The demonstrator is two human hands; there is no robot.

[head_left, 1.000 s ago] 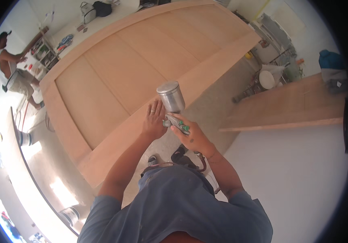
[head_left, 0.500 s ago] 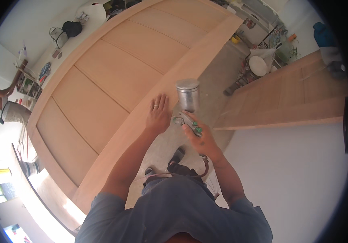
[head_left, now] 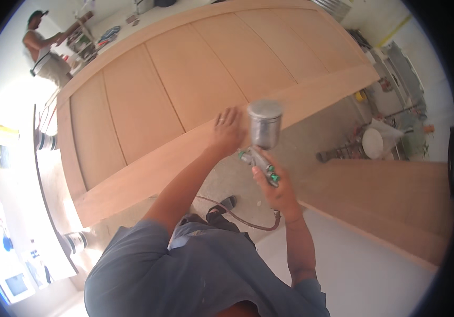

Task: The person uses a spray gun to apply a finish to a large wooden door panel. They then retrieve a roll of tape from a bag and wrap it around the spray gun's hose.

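Note:
A large wooden door panel with grooved boards and a plain frame lies in front of me. My left hand rests flat on its near frame edge, fingers stretched out and slightly blurred. My right hand is wrapped round the grip of a spray gun with green knobs. On top of the gun stands its silver lidded paint cup, just beside the panel's near edge. A reddish hose runs from the bottom of the grip and curves to the left, near my feet.
Another wooden panel lies at the right. Beyond it, a white round container stands among clutter by the wall. At the far left another person holds a long brown piece. Paint cans stand under a long board at the left.
My view has turned, so the panel appears rotated and the other person sits higher in the picture. My left hand still lies on the frame; the right still holds the spray gun.

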